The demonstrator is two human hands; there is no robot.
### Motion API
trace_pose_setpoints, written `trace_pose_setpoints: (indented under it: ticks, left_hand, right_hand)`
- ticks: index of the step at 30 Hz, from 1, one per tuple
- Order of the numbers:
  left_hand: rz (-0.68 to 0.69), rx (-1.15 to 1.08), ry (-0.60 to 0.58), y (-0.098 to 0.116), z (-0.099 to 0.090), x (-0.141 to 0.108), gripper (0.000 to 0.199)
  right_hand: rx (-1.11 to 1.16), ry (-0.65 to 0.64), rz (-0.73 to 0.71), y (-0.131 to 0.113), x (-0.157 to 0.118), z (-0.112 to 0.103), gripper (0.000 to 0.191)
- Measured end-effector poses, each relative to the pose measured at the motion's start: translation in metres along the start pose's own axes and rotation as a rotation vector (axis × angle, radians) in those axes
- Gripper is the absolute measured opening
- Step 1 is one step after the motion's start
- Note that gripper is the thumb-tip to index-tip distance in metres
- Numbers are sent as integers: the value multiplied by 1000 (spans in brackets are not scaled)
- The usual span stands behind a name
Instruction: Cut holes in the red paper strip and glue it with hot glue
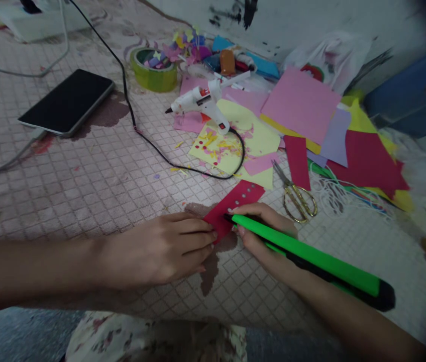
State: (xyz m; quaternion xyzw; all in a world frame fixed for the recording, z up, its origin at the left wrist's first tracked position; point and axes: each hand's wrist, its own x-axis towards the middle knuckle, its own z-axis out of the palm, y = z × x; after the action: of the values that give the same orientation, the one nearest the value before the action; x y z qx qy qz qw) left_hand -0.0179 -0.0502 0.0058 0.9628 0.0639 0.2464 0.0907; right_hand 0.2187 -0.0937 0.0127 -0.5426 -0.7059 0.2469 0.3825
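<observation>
A strip of red paper (221,213) with a row of small round holes along its far edge lies at a slant on the cloth. My left hand (160,249) grips the strip's near left end, fingers closed together over it. My right hand (263,234) is wrapped round a green and black hole punch (311,251). The punch's black tip sits over the strip, and its long handle points back to the lower right. My right thumb and fingers are near the holed edge. Just beyond that hand, gold-handled scissors (295,196) lie on the cloth.
A white glue gun (203,100) with a black cord rests on pale yellow paper (261,141) strewn with scraps. Coloured sheets (299,103) and white string (335,193) are at the right. Further left are a tape roll (154,78) and a phone (68,103) on a cable.
</observation>
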Motion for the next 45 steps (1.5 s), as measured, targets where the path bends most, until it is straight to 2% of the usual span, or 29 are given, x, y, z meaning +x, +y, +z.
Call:
trace_pose_setpoints:
  ticks: [4,11,25,33,45]
  left_hand:
    - [1,3,-2,0,0,0,30]
    - [-3,-6,-1,-1,0,0,27]
    - [8,-12,-4,-1,0,0,28]
    - [11,-12,-1,-2,0,0,29]
    - [4,-6,-4,-2,-1,1,28]
  right_hand:
    - [6,-35,-44,0,1,-1,21]
    - [5,45,-34,-1,4,0,19]
    - [19,-47,-22,-1,3,-2,23]
    - [1,12,-4,-2,4,-1,18]
    - [32,-54,-15,-1,3,-2,23]
